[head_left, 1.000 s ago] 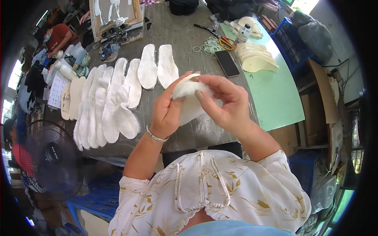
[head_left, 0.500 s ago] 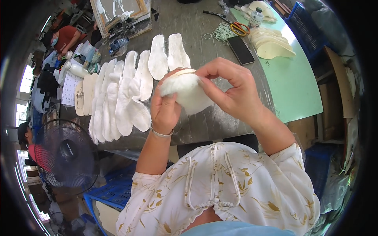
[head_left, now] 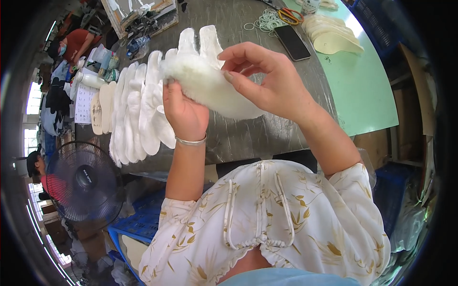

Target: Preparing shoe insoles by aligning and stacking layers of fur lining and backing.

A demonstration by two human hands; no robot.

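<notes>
A fluffy white fleece insole (head_left: pixel 214 90) is held above the table, its furry side up and its length running from upper left to lower right. My left hand (head_left: pixel 185 108) grips it from below near the left end, with the thumb at its edge and the other fingers mostly hidden underneath. At its upper edge hovers my right hand (head_left: pixel 265 78), fingers curled but thumb and forefinger apart. Behind lies a row of white fleece insoles (head_left: pixel 138 112), several of them overlapping, and two more insoles (head_left: pixel 210 43) stretch out beyond the held one.
On the right, a green mat (head_left: pixel 362 95) carries a stack of cream insole shapes (head_left: pixel 336 40). A black phone (head_left: pixel 292 43), pale rubber bands (head_left: pixel 268 20) and orange-handled scissors (head_left: pixel 290 16) lie nearby. A fan (head_left: pixel 85 178) stands left of the table; a person in red (head_left: pixel 78 43) works beyond.
The insole, earlier bent over in both hands, now lies opened out along its length. My right hand has parted its pinch and moved slightly up, and my left hand has shifted left.
</notes>
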